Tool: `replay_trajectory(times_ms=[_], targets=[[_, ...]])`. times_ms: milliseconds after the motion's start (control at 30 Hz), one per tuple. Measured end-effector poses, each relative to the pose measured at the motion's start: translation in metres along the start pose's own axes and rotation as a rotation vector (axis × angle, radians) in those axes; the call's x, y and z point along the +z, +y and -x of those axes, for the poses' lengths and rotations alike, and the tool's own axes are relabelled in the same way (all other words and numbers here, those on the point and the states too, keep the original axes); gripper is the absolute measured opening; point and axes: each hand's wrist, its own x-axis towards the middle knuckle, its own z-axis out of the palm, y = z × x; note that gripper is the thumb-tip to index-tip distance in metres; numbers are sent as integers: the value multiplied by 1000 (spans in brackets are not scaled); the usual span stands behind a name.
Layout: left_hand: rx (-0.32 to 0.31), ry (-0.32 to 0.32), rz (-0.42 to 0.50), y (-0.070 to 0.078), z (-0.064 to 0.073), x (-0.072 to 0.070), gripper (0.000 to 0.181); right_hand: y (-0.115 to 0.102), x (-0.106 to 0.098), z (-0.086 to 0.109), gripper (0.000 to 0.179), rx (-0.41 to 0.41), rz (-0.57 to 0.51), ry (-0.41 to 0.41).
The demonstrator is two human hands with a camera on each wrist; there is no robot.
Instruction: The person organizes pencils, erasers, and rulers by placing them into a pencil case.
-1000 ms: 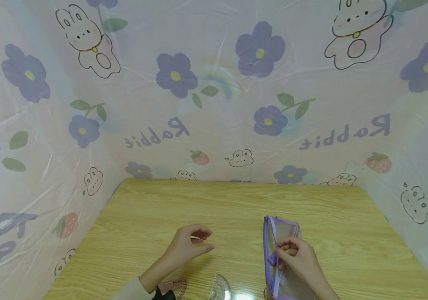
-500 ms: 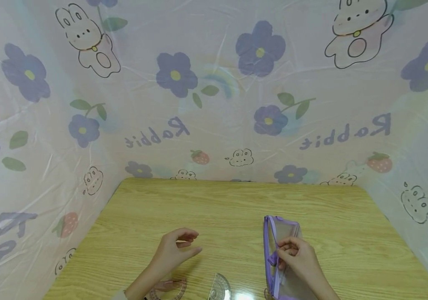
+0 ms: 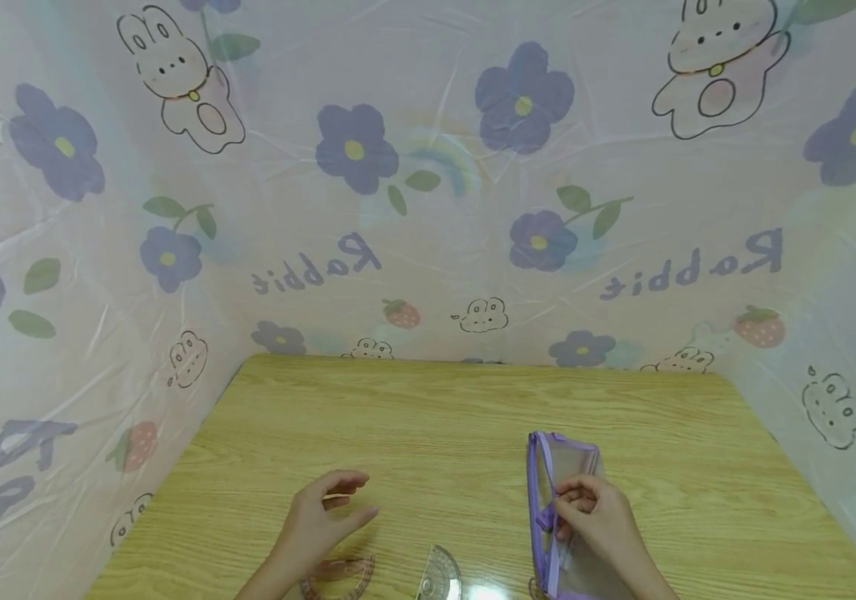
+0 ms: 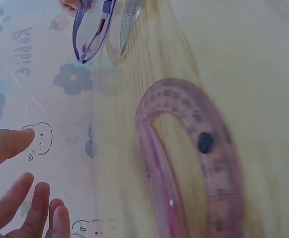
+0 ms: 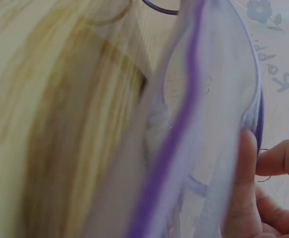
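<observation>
My right hand (image 3: pixel 594 512) pinches the edge of a see-through pencil case (image 3: pixel 585 562) with purple zipper trim, whose mouth gapes on its left side. In the right wrist view the thumb and a finger (image 5: pixel 244 183) nip that edge. My left hand (image 3: pixel 321 517) hovers over the table with relaxed, parted fingers and holds nothing. Below it lies a pink see-through protractor (image 3: pixel 360 575), large in the left wrist view with a dark spot on its arc. A clear protractor (image 3: pixel 443 573) lies between the pink one and the pencil case.
The wood-grain table (image 3: pixel 428 417) is enclosed at the back and sides by a patterned cloth (image 3: pixel 428 208) with rabbits and flowers. A bright light reflection shows on the tabletop near the clear protractor.
My left hand has moved left and slightly down, and more of the pink protractor shows beside it. My right hand and the pencil case have stayed in place.
</observation>
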Motion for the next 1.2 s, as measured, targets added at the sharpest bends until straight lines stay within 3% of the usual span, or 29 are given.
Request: replay_trajectory(times_ms=[167, 333, 467, 733, 1000, 1200], targets=[[-47, 47, -23, -4, 10, -5, 46, 1, 0, -1, 15, -2, -4, -7], [-78, 34, -21, -9, 17, -15, 51, 2, 0, 0, 15, -14, 2, -14], [-66, -28, -17, -15, 20, -25, 54, 2, 1, -1, 14, -7, 0, -7], [87, -173, -69, -24, 23, -43, 56, 3, 1, -2, 15, -8, -4, -9], [2, -307, -46, -28, 27, -53, 53, 4, 1, -2, 15, -7, -18, -17], [31, -403, -31, -36, 28, -57, 60, 3, 0, -2, 15, -7, -13, -20]])
